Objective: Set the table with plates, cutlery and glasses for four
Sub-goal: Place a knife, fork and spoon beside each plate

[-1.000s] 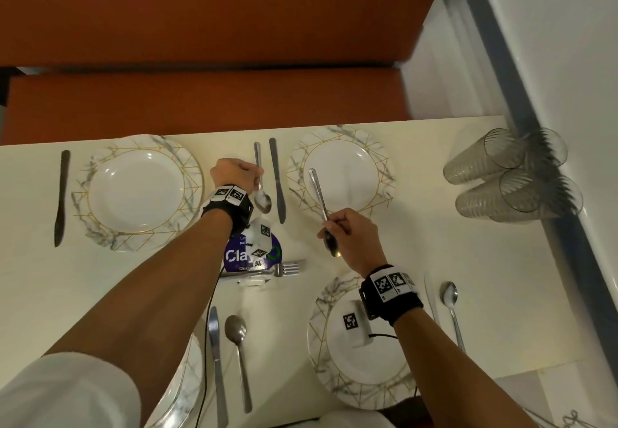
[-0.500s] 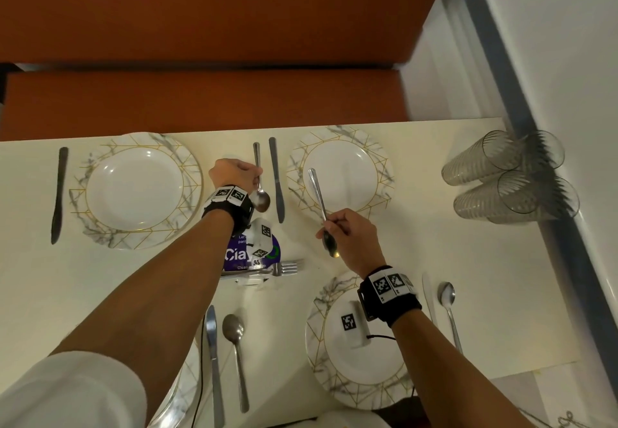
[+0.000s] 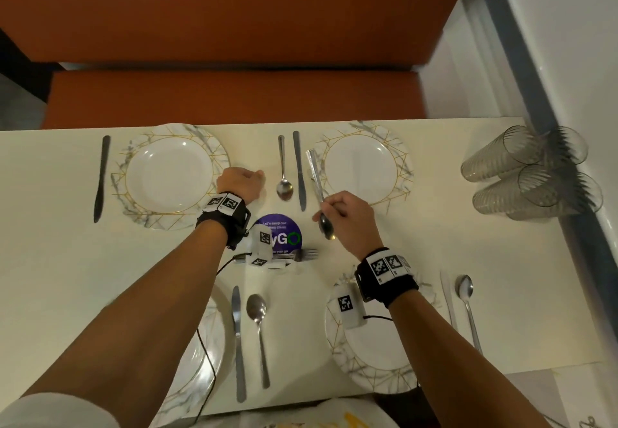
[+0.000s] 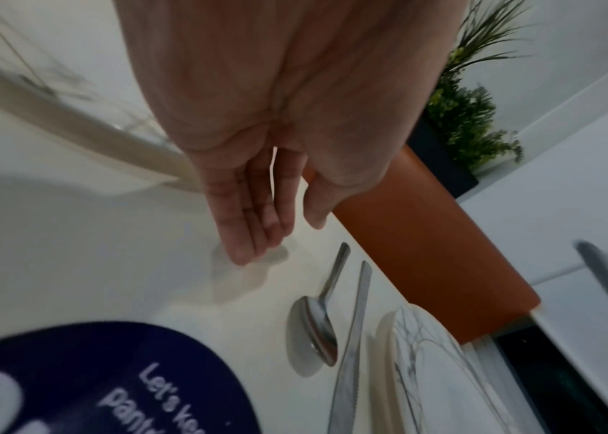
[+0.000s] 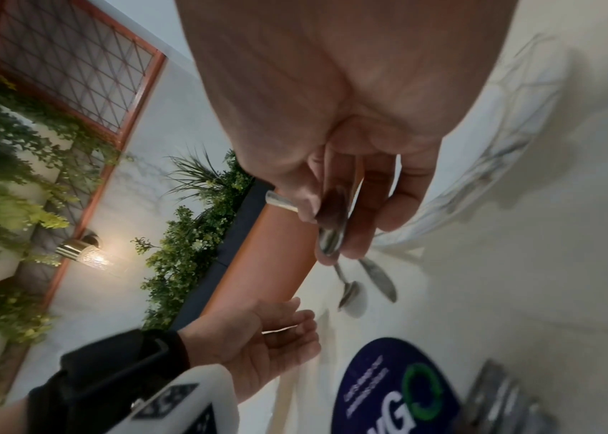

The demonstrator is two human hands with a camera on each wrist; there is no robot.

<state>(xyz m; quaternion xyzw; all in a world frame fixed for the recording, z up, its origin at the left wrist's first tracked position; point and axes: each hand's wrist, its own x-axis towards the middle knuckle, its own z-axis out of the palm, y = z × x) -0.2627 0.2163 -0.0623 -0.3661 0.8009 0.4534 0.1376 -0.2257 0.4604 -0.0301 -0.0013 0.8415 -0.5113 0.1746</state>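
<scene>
My left hand point(image 3: 249, 178) hovers empty with relaxed fingers point(image 4: 254, 235) between the far left plate point(image 3: 170, 173) and a spoon point(image 3: 284, 175) lying on the table. That spoon point(image 4: 313, 331) lies beside a knife point(image 3: 299, 170) to the left of the far right plate point(image 3: 364, 166). My right hand point(image 3: 331, 208) grips a second spoon point(image 3: 326, 227) near its bowl, with the handle pointing away over the far right plate's rim. In the right wrist view the fingers pinch this spoon point(image 5: 332, 229).
Several glasses point(image 3: 528, 173) lie stacked at the right edge by the wall. Forks point(image 3: 306, 255) rest beside a purple sticker point(image 3: 281, 237). Two near plates point(image 3: 374, 350) each have a knife point(image 3: 238, 340) and spoon point(image 3: 257, 327) alongside. A knife point(image 3: 100, 177) lies far left. An orange bench point(image 3: 234, 93) runs behind.
My left hand has let go of its spoon, which now lies beside the far knife, and has drawn away to the left. The right hand still holds its spoon.
</scene>
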